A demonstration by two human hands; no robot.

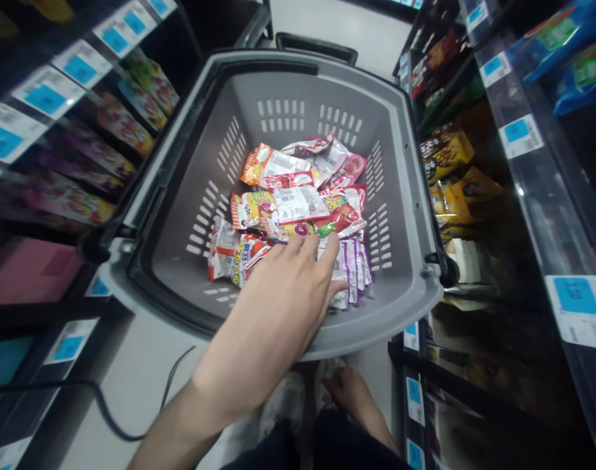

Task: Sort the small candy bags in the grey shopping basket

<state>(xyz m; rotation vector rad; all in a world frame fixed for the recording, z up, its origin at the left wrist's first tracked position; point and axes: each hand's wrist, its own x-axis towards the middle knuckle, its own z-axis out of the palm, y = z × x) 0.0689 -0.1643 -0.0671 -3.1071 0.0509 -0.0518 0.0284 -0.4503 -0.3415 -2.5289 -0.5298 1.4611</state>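
My left hand point(290, 281) reaches over the near rim into a grey shopping basket point(420, 215), palm down. Its fingers are stretched out and lie over the packets, thumb apart at the right; what is under the palm is hidden. Beside the thumb stands a row of purple-edged white packets point(351, 267). A red and white candy packet point(249, 254) lies left of the fingers. Beyond the fingertips are yellow packets point(253, 207), a red strawberry packet point(341, 212) and an orange one point(256, 164). Below the basket, my right hand point(349, 388) hangs with curled fingers, nothing visible in them.
Shelves with blue-and-white price tags point(77, 68) and snack bags point(126, 121) flank the left. On the right are yellow bags point(454, 196) and blue bags point(566, 39). A black cable point(102, 405) loops at lower left. My shoes point(285, 398) stand below the basket.
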